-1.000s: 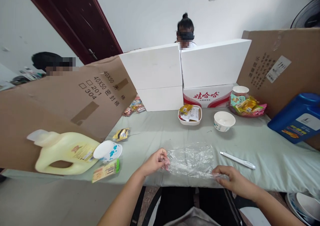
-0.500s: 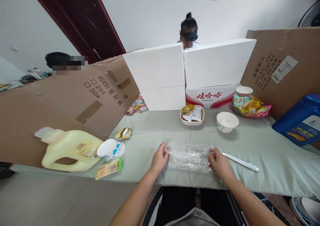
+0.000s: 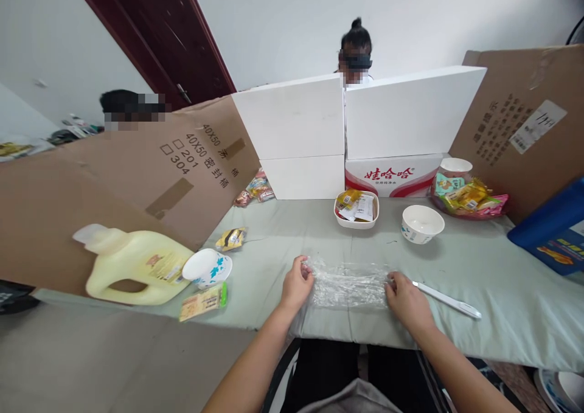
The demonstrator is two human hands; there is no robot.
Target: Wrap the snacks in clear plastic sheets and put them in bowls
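Observation:
A crinkled sheet of clear plastic film (image 3: 349,286) lies stretched flat near the table's front edge. My left hand (image 3: 297,282) pinches its left end, fingers closed on the film. At the opposite end, my right hand (image 3: 405,295) grips the film between thumb and fingers. Just right of that hand lies a white, slim-handled tool (image 3: 449,300), its kind unclear. Beyond the film stand a white paper bowl (image 3: 422,224) and a square white tub (image 3: 356,211) filled with small packets.
To the left are a yellow jug (image 3: 141,267), a tipped paper bowl (image 3: 207,268), a green-edged packet (image 3: 203,303) and a yellow packet (image 3: 230,239). White boxes (image 3: 301,133) and cardboard (image 3: 114,176) wall the table. A snack bowl (image 3: 469,197) and blue jug (image 3: 550,230) stand right.
My view has shifted slightly, so everything sits a little differently in frame. Both hands still hold the film's ends; the left fingers have curled in more, and the film looks slightly narrower front to back.

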